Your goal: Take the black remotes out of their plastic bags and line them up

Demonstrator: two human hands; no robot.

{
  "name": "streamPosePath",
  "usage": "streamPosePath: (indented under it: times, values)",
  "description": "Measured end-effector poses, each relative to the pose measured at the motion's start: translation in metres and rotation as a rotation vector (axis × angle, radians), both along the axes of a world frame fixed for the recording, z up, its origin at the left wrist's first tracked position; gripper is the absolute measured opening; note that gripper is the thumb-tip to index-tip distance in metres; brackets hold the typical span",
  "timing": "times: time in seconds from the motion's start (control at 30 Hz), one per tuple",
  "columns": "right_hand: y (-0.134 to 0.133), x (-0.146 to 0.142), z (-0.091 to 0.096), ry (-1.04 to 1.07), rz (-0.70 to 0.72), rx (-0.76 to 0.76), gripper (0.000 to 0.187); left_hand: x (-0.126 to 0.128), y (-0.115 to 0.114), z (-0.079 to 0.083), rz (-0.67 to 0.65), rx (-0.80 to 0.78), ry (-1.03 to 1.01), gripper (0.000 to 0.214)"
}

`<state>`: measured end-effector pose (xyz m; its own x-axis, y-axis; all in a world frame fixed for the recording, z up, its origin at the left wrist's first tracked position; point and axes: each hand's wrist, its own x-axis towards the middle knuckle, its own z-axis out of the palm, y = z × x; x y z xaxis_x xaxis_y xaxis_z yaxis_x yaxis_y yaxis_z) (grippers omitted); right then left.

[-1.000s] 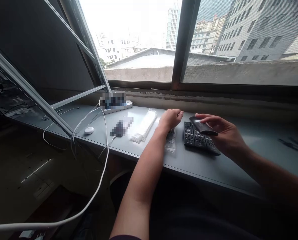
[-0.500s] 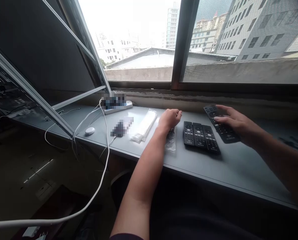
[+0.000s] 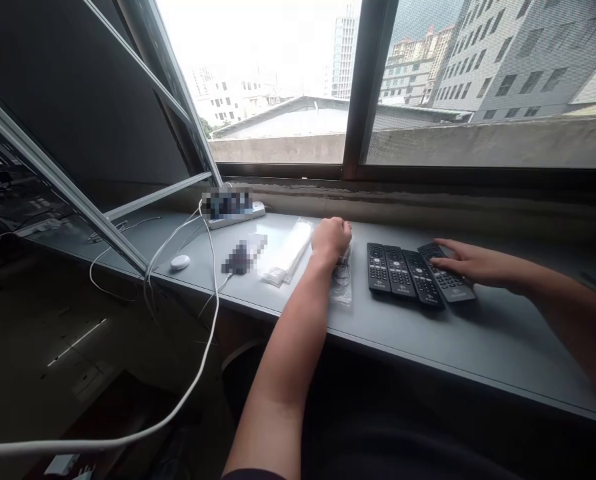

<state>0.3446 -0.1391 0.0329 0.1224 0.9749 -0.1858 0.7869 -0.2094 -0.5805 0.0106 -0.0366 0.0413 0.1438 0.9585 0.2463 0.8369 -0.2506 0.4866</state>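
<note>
Several black remote controls [image 3: 401,271] lie side by side on a grey window ledge [image 3: 428,333]. My right hand [image 3: 471,263] rests flat with fingers stretched out on the rightmost remote [image 3: 453,283], which sits against the row. My left hand [image 3: 332,239] is curled closed over the top of a clear plastic bag [image 3: 342,283] holding small dark parts, just left of the remotes. What its fingers grip is hidden.
A bundle of clear plastic sleeves [image 3: 289,251] lies left of my left hand. Further left are a blurred small object [image 3: 241,255], a white round puck [image 3: 180,262], a power strip [image 3: 231,210] and white cables [image 3: 198,320] hanging off the ledge. The window frame [image 3: 363,87] stands behind.
My right hand carried a remote out to the right, then set it down flat next to the row of remotes. My left hand drew back slightly and closed over the bag.
</note>
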Motion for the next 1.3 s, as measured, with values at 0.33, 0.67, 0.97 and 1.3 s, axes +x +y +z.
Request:
streamPosePath:
  times: [0.33, 0.67, 0.97, 1.3]
  values:
    - [-0.001, -0.025, 0.018, -0.241, -0.057, -0.128, 0.091, -0.007, 0.005, -0.007, 0.078, -0.226, 0.08, 0.05]
    - [-0.003, -0.031, 0.016, -0.251, 0.026, -0.074, 0.087, -0.008, -0.004, 0.003, -0.057, -0.266, 0.084, 0.072]
    - [-0.003, -0.03, 0.008, -0.355, 0.053, 0.071, 0.081, -0.008, -0.006, 0.002, -0.068, -0.26, 0.077, 0.064]
    - [0.001, -0.048, -0.032, -0.33, 0.506, 0.243, 0.079, -0.009, 0.012, -0.011, -0.085, -0.206, -0.151, 0.062]
